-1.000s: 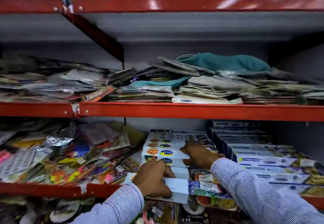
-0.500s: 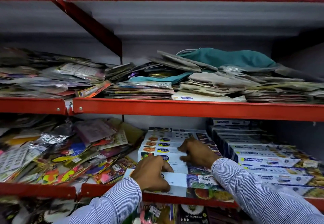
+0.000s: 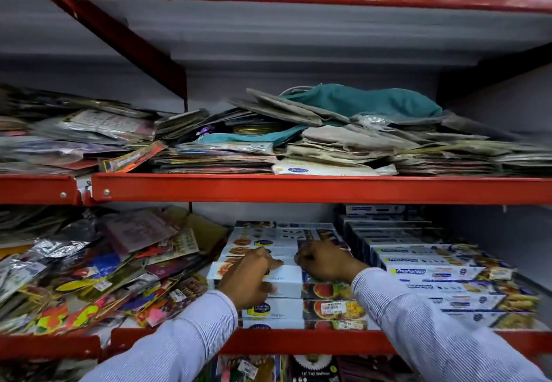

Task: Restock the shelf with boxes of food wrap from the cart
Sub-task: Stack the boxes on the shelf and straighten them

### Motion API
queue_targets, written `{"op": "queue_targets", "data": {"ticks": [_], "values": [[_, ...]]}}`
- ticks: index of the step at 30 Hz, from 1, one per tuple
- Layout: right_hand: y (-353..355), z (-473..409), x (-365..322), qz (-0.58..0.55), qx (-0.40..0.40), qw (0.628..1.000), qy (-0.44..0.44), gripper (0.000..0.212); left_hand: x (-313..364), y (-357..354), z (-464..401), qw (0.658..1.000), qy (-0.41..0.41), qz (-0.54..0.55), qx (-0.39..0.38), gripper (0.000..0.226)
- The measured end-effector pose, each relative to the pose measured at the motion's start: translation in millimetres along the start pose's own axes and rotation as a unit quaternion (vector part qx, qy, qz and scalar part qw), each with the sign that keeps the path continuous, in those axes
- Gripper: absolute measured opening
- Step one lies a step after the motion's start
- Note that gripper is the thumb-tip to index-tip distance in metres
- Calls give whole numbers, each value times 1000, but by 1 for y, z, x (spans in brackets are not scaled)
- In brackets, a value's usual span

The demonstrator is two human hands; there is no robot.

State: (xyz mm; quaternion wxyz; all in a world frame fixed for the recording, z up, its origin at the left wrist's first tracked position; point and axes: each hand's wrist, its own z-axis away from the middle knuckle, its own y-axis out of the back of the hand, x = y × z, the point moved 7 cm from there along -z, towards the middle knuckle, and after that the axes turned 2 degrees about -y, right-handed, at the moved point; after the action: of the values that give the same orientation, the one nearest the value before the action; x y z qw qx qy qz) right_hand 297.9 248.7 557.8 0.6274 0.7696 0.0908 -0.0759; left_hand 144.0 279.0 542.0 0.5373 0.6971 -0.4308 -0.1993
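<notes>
- Head view: left hand point(image 3: 249, 277) grips the top box point(image 3: 283, 281) of the front stack, fingers curled over its left end.
- Right hand point(image 3: 324, 263) presses half-closed on the same box's right part; I cannot tell if it grips.
- Stack sits at the shelf point(image 3: 298, 341) front edge, between loose packets point(image 3: 98, 268) and more boxes point(image 3: 433, 274).

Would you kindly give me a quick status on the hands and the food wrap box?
Left hand and right hand both pressing on the top food wrap box. Box lies on the stack, on the lower shelf. Loose packets crowd its left.
</notes>
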Motion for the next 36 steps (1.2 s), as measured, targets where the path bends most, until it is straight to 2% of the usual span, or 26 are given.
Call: {"op": "queue_targets", "data": {"ticks": [3, 9, 19, 25, 27, 30, 36], "values": [[-6, 14, -6, 15, 58, 998, 31, 32, 4, -7, 4, 995, -37, -86, 41, 40], [-11, 29, -4, 49, 168, 984, 17, 38, 4, -16, 7, 996, -39, -49, 66, 42], [-14, 29, 2, 21, 190, 981, 22, 39, -3, -22, 12, 990, -60, -50, 116, 43], [-15, 31, 7, 23, 213, 977, 11, 54, 3, -17, 17, 986, -72, -71, 131, 40], [-13, 36, 2, 43, 250, 967, 30, 51, 5, -17, 20, 986, -63, -79, 135, 39], [-15, 51, -4, 111, 343, 932, 48, 38, 1, -22, 29, 982, -39, -108, 151, 43], [-46, 60, 7, 157, 307, 939, -8, 53, -10, -37, 33, 973, -1, -184, 142, 60]]}}
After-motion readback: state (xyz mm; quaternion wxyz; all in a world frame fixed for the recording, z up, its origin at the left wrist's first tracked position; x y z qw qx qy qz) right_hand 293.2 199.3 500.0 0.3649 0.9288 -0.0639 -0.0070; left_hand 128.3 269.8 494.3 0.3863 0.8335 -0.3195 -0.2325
